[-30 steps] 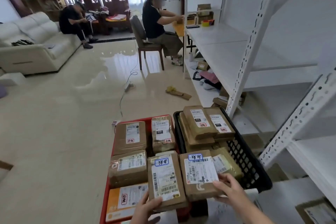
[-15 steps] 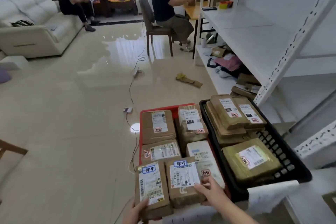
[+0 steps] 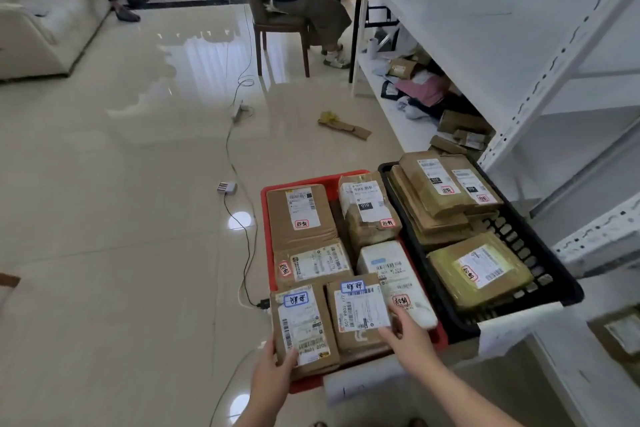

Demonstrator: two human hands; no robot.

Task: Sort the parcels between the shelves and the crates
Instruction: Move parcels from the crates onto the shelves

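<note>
Left hand [image 3: 273,366]: one, thumb and fingers gripping the near edge of a brown cardboard parcel with a blue-stamped white label [image 3: 303,329].
Right hand [image 3: 407,334]: one, fingers pinching the near right corner of a second brown blue-stamped parcel [image 3: 360,314], just beside the first.
Both parcels sit at the near end of a red plastic crate [image 3: 266,198].
Further parcels in the red crate: four, namely three brown and one white plastic-wrapped parcel [image 3: 398,279].
Black slotted plastic crate [image 3: 540,253], touching the red one on its right: one yellowish wrapped parcel [image 3: 479,270], plus a brown stack behind, number unclear.
White metal shelving unit [image 3: 512,121]: one, at right.
Seated persons beyond: two.
</note>
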